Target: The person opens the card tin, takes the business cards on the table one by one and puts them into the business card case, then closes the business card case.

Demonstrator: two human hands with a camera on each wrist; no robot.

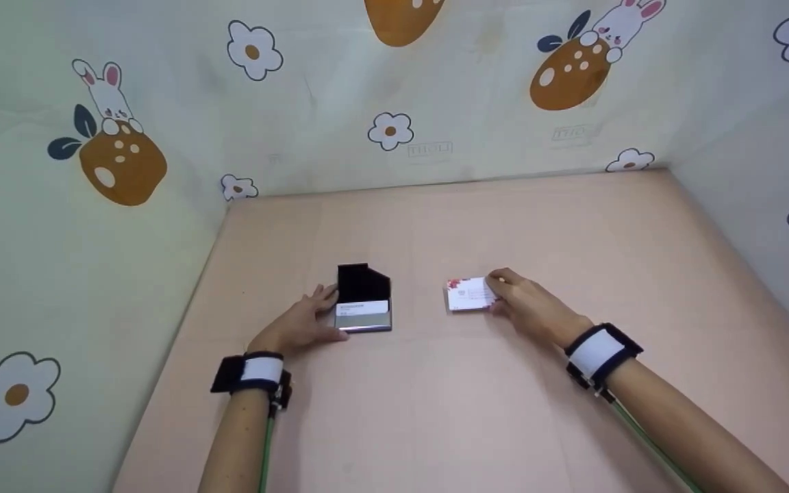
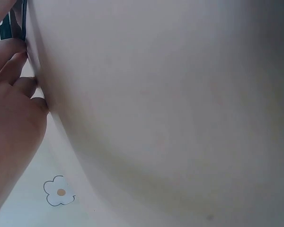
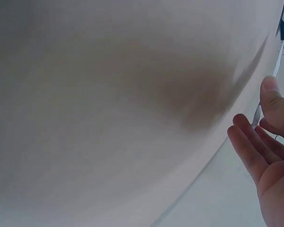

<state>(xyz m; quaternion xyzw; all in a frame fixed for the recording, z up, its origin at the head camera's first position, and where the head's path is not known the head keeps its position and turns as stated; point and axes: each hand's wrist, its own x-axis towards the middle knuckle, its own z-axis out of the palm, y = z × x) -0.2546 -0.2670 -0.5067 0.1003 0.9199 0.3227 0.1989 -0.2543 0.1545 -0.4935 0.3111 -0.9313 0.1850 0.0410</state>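
A business card case lies on the table with its black lid flipped up and back. A white printed card shows inside, above the silver front. My left hand grips the case along its left side, thumb at the near corner and fingers by the far left edge. To the right, my right hand pinches a white business card with red flower corners between thumb and fingers. In the right wrist view that card appears edge-on, close over the table.
The pink-covered table meets patterned walls at the back and both sides. The back wall carries flowers and rabbits. Each wrist wears a strap, and a green cable runs back along each forearm.
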